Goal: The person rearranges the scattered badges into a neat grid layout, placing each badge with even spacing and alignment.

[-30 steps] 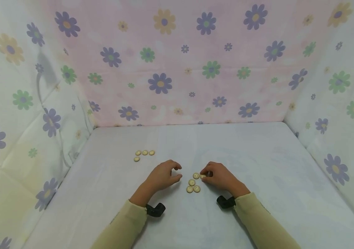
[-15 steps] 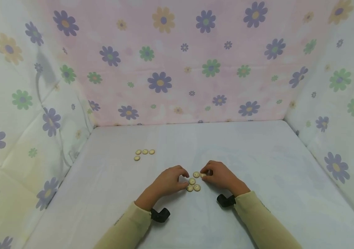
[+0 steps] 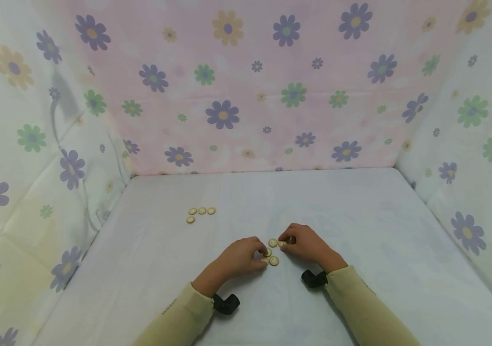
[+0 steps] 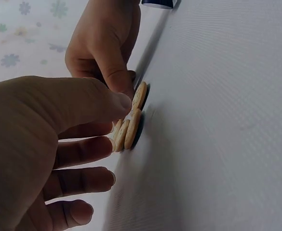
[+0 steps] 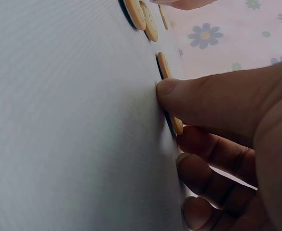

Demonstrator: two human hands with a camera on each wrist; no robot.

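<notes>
Several small cream buttons (image 3: pixel 273 261) lie in a cluster on the white table (image 3: pixel 358 216) right in front of me. My left hand (image 3: pixel 264 255) reaches in from the left, and its curled thumb and fingertips close on the cluster's left buttons (image 4: pixel 125 132), partly hiding them. From the right, my right hand (image 3: pixel 282 243) pinches one button (image 5: pixel 177 126) at its edge between thumb and fingers. One more button (image 3: pixel 273 242) lies between the two hands. In the left wrist view the right hand (image 4: pixel 102 53) is just behind the cluster.
A second group of several cream buttons (image 3: pixel 201 211) lies further back on the left. Flowered cloth walls (image 3: pixel 246 96) close the table in at the back, left and right. Black wrist mounts (image 3: pixel 226 303) sit below both sleeves.
My left hand has slid right, from beside the cluster until its fingertips are on the left buttons. The right hand has stayed on its button.
</notes>
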